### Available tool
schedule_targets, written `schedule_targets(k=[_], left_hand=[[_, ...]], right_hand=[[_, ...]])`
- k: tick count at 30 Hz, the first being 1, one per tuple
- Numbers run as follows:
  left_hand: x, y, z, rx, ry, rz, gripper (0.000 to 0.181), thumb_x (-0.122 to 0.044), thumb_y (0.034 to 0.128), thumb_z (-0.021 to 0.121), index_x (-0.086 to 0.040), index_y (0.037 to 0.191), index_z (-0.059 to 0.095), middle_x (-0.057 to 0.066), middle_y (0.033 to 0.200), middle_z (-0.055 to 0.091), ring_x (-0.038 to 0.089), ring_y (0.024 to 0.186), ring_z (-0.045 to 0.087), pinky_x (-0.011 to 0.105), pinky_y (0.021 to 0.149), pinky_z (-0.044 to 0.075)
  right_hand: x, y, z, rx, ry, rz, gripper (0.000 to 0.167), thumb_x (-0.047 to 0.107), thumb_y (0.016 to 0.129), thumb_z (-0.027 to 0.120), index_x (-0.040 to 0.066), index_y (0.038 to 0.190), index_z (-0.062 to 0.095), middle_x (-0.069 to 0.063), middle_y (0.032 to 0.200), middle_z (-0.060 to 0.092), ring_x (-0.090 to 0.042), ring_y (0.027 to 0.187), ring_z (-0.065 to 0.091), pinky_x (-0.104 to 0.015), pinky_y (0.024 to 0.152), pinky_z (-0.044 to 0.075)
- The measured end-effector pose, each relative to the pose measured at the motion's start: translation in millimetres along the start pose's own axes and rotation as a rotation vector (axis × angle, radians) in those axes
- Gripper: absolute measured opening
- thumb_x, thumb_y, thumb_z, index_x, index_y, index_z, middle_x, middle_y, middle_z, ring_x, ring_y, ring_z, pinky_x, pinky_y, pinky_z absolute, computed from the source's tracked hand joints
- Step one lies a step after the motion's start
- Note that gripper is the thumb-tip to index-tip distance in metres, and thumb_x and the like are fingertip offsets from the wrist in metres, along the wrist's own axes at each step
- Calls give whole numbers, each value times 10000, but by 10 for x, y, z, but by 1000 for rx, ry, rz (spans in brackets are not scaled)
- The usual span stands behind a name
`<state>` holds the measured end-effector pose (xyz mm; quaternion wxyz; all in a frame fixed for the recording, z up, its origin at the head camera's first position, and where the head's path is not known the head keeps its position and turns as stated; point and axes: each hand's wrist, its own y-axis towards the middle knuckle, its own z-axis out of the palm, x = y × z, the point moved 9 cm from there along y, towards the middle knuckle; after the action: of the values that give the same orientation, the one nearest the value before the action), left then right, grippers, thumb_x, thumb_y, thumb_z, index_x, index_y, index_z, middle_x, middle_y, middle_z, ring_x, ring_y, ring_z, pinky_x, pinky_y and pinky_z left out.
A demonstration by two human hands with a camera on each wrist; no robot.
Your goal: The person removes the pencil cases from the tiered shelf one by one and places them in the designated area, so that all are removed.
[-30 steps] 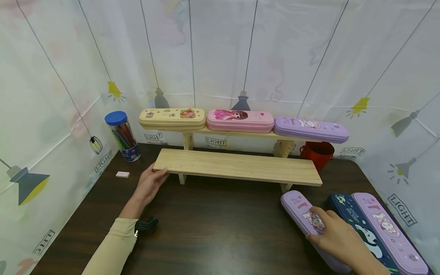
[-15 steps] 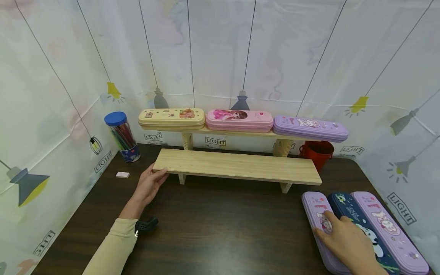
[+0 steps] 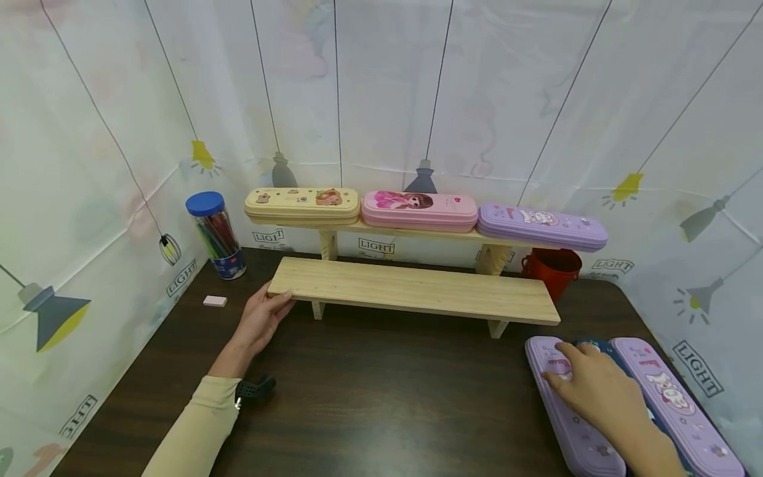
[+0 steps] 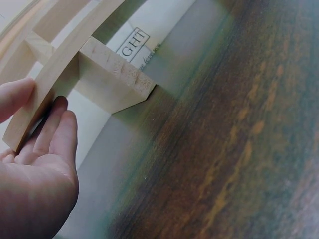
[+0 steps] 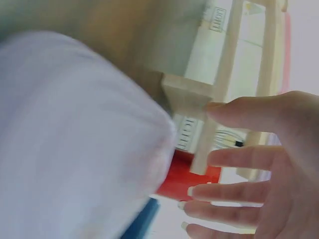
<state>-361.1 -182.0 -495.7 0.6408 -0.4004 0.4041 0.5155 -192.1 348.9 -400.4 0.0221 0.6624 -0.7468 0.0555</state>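
In the head view my left hand (image 3: 257,323) grips the left end of the lower board of a two-tier wooden shelf (image 3: 411,289). The left wrist view has its thumb on top and fingers underneath. My right hand (image 3: 608,397) is over a lilac pencil case (image 3: 575,427) at the table's right side, fingers extended. Seen from the right wrist, those fingers are spread apart and hold nothing, beside the large blurred case (image 5: 79,139). A navy pencil case (image 3: 608,348), mostly hidden by that hand, and another lilac pencil case (image 3: 670,397) lie alongside.
On the upper tier sit a cream pencil case (image 3: 301,207), a pink one (image 3: 417,211) and a purple one (image 3: 542,226). A red bucket (image 3: 554,273) stands behind the shelf's right end. At the left are a blue-lidded jar of pencils (image 3: 217,235) and a small eraser (image 3: 215,301).
The right hand has slid the nearer lilac pencil case rightward against the navy one, then lifted off and shifted slightly up and right. The left hand keeps its grip on the shelf.
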Motion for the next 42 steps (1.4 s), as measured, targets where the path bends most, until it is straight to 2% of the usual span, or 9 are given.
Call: schedule_targets(k=[4,9,15,20,25,30,36,39,42], left_hand=[[-1,-6,6,4,3,5,755,-92,1010,564,-147,1611,111,135,1621,240,176,1411,426,330,1176,364],[-4,-8,1,3,0,-1,756,-84,1011,561,-147,1612,106,133,1625,233,193,1427,408,328,1177,364],[-11,-9,0,-1,7,-4,766,-104,1004,581,-152,1611,115,127,1628,235,217,1445,385,330,1176,368],[-5,-9,-11,-4,9,-4,753,-101,1007,575,-152,1610,127,128,1622,248,200,1430,408,324,1170,376],[-4,-2,-2,0,-3,5,754,-91,1002,580,-143,1608,135,135,1618,248,207,1433,401,318,1166,381],[-5,-3,-2,2,-8,10,757,-88,1000,581,-132,1607,130,143,1612,248,226,1447,374,321,1168,375],[7,11,-12,7,-18,12,748,-77,1003,573,-120,1606,132,156,1616,233,250,1459,356,327,1174,369],[12,19,-15,10,-23,15,744,-74,1004,570,-116,1605,134,159,1617,225,260,1466,343,331,1178,365],[5,22,-12,10,-26,23,742,-75,1003,572,-113,1604,138,162,1615,227,268,1470,336,341,1186,356]], right_hand=[[169,71,-307,-170,14,-95,633,311,813,770,-18,1313,564,-355,1240,543,-554,1034,561,-700,707,508],[322,236,-639,-331,4,-151,612,251,808,768,-6,1322,559,-341,1279,527,-538,1069,537,-702,743,514],[453,504,-888,-391,13,-216,624,255,829,728,32,1378,532,-297,1359,499,-520,1144,497,-714,826,490],[558,721,-1065,-458,56,-288,602,229,837,712,46,1381,531,-277,1374,505,-504,1144,500,-686,860,485],[569,920,-1219,-510,144,-282,577,196,860,680,22,1388,527,-296,1370,501,-505,1201,476,-694,930,445],[560,1120,-1298,-527,143,-244,534,209,885,617,25,1380,545,-300,1368,505,-501,1235,457,-701,978,416],[613,1388,-1249,-422,122,-276,533,190,859,621,5,1351,537,-304,1427,462,-517,1285,418,-697,1064,336],[631,1515,-1225,-364,130,-283,547,168,832,630,-4,1335,504,-304,1443,447,-520,1255,433,-701,1043,351],[654,1632,-1225,-320,131,-300,540,150,814,620,-22,1303,469,-297,1365,494,-501,1146,485,-678,970,403]])
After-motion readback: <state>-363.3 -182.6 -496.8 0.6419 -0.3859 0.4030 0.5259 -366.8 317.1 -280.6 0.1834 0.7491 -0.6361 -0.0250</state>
